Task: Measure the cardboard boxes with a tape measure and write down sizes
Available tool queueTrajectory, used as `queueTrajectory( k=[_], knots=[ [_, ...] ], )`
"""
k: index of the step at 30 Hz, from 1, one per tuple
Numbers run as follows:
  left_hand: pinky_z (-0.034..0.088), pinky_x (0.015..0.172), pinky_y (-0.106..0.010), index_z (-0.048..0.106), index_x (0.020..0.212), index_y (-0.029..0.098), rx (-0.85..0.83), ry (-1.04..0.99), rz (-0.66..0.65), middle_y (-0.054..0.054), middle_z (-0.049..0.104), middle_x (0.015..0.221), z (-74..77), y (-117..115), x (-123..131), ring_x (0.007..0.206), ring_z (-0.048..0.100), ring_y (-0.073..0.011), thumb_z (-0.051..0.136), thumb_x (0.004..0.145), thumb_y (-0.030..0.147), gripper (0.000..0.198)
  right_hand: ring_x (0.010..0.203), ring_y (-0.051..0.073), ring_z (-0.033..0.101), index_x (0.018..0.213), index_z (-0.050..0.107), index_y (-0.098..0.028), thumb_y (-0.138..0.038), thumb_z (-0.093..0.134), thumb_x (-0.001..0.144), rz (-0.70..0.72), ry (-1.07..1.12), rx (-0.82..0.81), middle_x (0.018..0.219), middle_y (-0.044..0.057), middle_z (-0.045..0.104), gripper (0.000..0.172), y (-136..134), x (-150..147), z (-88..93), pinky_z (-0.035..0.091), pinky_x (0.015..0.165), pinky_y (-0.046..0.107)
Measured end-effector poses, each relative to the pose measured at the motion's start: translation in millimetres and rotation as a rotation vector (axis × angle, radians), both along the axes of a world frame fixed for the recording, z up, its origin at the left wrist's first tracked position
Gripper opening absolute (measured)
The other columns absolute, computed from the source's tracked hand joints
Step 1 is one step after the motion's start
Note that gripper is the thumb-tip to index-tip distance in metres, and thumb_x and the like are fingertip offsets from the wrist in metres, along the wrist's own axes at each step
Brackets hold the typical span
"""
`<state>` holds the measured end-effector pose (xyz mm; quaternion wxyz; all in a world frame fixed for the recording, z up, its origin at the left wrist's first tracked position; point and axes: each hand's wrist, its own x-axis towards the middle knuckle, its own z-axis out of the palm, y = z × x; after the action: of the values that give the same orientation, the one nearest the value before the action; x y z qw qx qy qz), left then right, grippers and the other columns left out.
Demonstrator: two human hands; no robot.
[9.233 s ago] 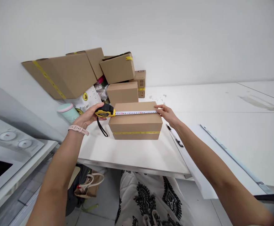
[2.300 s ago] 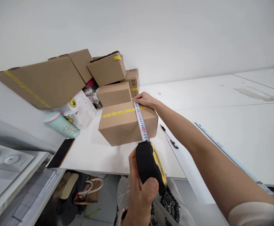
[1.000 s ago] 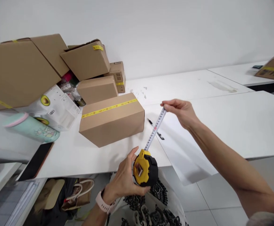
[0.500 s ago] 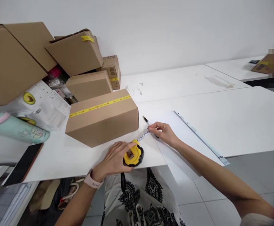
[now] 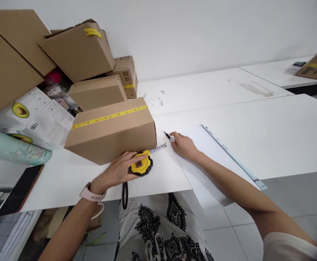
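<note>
Nearest: black strap (image 5: 125, 195) hanging over the table's (image 5: 166, 177) edge. My left hand (image 5: 115, 170), fingers clamped around the yellow tape measure (image 5: 143, 165), short blade (image 5: 158, 148) out rightward. Farther right: my right hand (image 5: 184, 145) at the pen (image 5: 167, 135), by a white sheet's (image 5: 215, 150) left edge; can't tell if fingers grip. Beyond the tape measure, taped carton (image 5: 115, 143). Far left, piled cartons (image 5: 77, 50).

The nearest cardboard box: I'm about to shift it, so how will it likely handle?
The box should keep its shape, since its sides look flat and undented. Its flat faces make rolling unlikely. The yellow tape along its top probably keeps it closed when lifted.
</note>
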<state>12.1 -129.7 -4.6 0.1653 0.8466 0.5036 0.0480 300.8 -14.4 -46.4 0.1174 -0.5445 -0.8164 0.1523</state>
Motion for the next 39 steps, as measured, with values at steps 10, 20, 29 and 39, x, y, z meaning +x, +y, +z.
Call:
queueTrajectory(
  k=[10, 20, 29, 39],
  knots=[
    [0.039, 0.114, -0.052, 0.044, 0.146, 0.015, 0.256, -0.122, -0.233, -0.019, 0.053, 0.146, -9.1, -29, 107, 0.14, 0.044, -0.0333, 0.059, 0.095, 0.042, 0.06, 0.067, 0.015, 0.059, 0.1, 0.072, -0.017, -0.025, 0.059, 0.075, -0.102, 1.21, -0.595, 0.072, 0.001, 0.062, 0.03, 29, 30, -6.4, 0.052, 0.073, 0.032],
    [0.014, 0.122, -0.06, 0.029, 0.152, -0.003, 0.131, 0.018, -0.122, -0.031, 0.02, 0.161, -65.3, 31, 178, 0.152, 0.007, -0.0419, 0.046, 0.092, 0.068, 0.094, 0.073, 0.011, 0.055, 0.082, 0.062, -0.023, -0.052, 0.086, 0.062, -0.093, 1.369, -0.358, 0.075, -0.005, 0.055, 0.043, 25, 28, -8.8, 0.055, 0.091, 0.037],
    [0.012, 0.122, -0.06, 0.04, 0.145, 0.0, 0.109, -0.013, -0.165, -0.029, 0.033, 0.157, -55.5, 34, 173, 0.151, 0.013, -0.0459, 0.061, 0.084, 0.065, 0.092, 0.087, 0.018, 0.065, 0.092, 0.061, -0.021, -0.073, 0.059, 0.081, -0.216, 1.394, -0.549, 0.084, 0.005, 0.067, 0.053, 25, 19, -1.3, 0.055, 0.082, 0.033],
    [0.01, 0.119, -0.066, 0.044, 0.143, 0.004, 0.12, -0.08, -0.156, -0.026, 0.036, 0.153, -56.8, 33, 171, 0.149, 0.012, -0.0509, 0.065, 0.083, 0.062, 0.086, 0.076, 0.012, 0.055, 0.085, 0.057, -0.022, -0.058, 0.073, 0.079, -0.206, 1.15, -0.297, 0.073, -0.003, 0.052, 0.04, 20, 9, -30.3, 0.047, 0.069, 0.025]
  ],
)
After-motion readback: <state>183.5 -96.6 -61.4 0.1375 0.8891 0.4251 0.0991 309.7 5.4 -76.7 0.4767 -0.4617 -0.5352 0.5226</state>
